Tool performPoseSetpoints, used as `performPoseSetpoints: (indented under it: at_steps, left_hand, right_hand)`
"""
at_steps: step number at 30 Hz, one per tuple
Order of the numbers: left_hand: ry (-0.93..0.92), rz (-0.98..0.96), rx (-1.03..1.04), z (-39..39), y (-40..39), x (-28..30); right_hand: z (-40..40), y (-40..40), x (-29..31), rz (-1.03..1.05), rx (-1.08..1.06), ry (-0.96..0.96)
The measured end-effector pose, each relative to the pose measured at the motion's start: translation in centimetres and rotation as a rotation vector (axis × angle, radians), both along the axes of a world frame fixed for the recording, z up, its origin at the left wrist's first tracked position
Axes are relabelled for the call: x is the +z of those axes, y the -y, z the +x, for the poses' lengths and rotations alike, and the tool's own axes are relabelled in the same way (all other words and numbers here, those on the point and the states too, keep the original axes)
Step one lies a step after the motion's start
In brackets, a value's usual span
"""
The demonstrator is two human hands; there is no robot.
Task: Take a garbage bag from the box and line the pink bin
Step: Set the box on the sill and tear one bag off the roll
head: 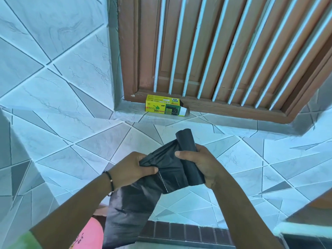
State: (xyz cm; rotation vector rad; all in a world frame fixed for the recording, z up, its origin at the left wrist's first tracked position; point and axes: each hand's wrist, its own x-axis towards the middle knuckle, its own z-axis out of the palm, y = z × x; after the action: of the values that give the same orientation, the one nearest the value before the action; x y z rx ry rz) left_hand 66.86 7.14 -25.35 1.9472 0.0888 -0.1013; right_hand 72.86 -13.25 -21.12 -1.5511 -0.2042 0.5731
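Observation:
A roll of black garbage bags [187, 146] is gripped in my right hand [203, 164], in front of the tiled wall. One bag [129, 209] is unrolled from it and hangs down to the lower left. My left hand [133, 169] pinches this bag just left of a perforated seam. The yellow and green bag box [164, 106] lies on the window sill above, its right end open. Part of the pink bin [89, 236] shows at the bottom edge, partly hidden behind the hanging bag and my left forearm.
A brown wooden window frame [129, 51] with white bars [190, 51] fills the upper right. Pale tiled wall [53, 87] surrounds the sill [131, 107]. A dark tile strip [179, 230] runs along the bottom, and a ledge [305, 221] shows at the lower right.

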Motion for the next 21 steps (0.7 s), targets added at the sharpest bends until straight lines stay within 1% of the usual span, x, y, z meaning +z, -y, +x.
performPoseSetpoints:
  at_steps: [3,7,9,13,17,21]
  left_hand:
    - [0.053,0.044,0.020,0.2,0.3,0.1]
    - [0.133,0.225,-0.010,0.8,0.4,0.2]
    - [0.161,0.275,-0.003,1.1,0.4,0.3]
    - [0.167,0.277,0.011,1.6,0.1,0.4]
    - [0.177,0.205,0.034,1.8,-0.2,0.2]
    - [0.093,0.188,-0.113,1.7,-0.5,0.0]
  right_hand:
    - [0.1,-0.4,-0.1,-0.019,-0.004,0.009]
    - [0.2,-1.2,-0.5,-0.067,-0.008,0.032]
    - [0.1,-1.5,-0.4,-0.073,0.007,0.046]
    - [0.1,-2.1,-0.1,-0.035,0.033,0.046]
    - [0.6,-1.9,0.4,-0.011,-0.006,0.020]
    - [1.1,-1.4,0.6,0.049,-0.040,-0.028]
